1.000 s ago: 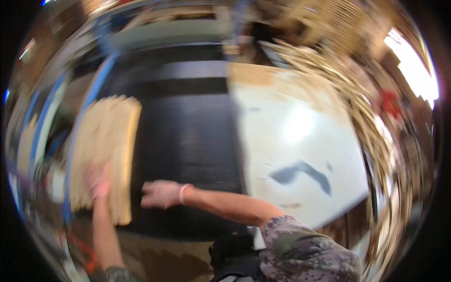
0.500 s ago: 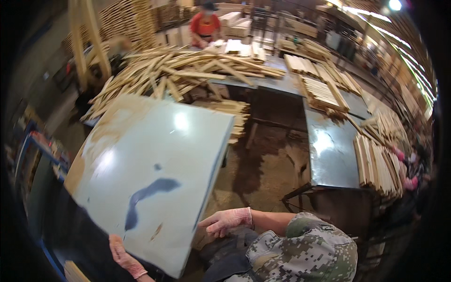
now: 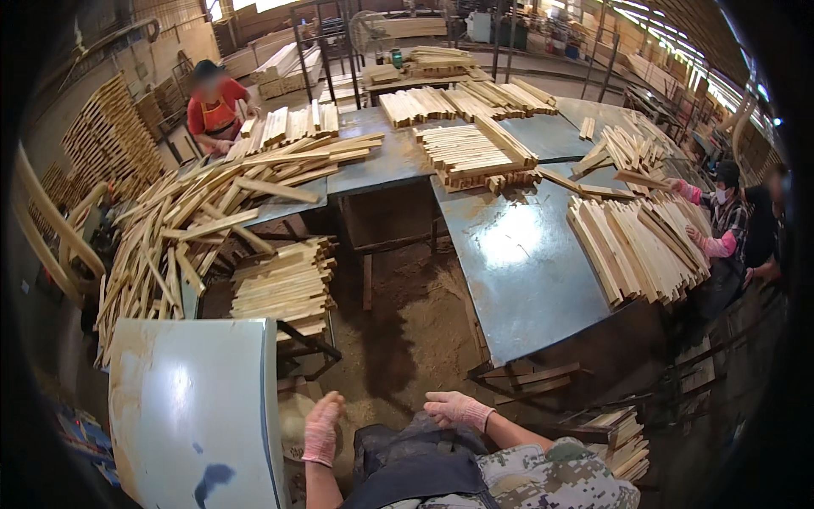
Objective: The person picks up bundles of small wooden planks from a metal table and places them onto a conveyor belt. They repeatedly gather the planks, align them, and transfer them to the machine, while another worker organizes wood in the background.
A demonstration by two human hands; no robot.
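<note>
My left hand (image 3: 321, 431), in a pale pinkish knit glove, is raised just right of a metal-topped table (image 3: 229, 365), apart from its edge. Its fingers point upward and it holds nothing. My right hand (image 3: 459, 411), gloved alike, hovers in front of my body with its fingers loosely bent and apart, nothing visible in it. The table's pale top has a brown dusty patch along the left side and a dark stain (image 3: 214, 482) near the lower edge.
A loose heap of wooden strips (image 3: 203, 204) covers the left table. Stacked strips (image 3: 284, 284) sit below it. Across a gap, a metal table (image 3: 500, 280) carries stacked boards (image 3: 636, 242). A person in red (image 3: 216, 110) works far left; another person (image 3: 725, 216) handles boards at right.
My view has swung to the right, so the stained table now sits lower left. My left hand has left the table's near edge, and my right hand has moved away from its side.
</note>
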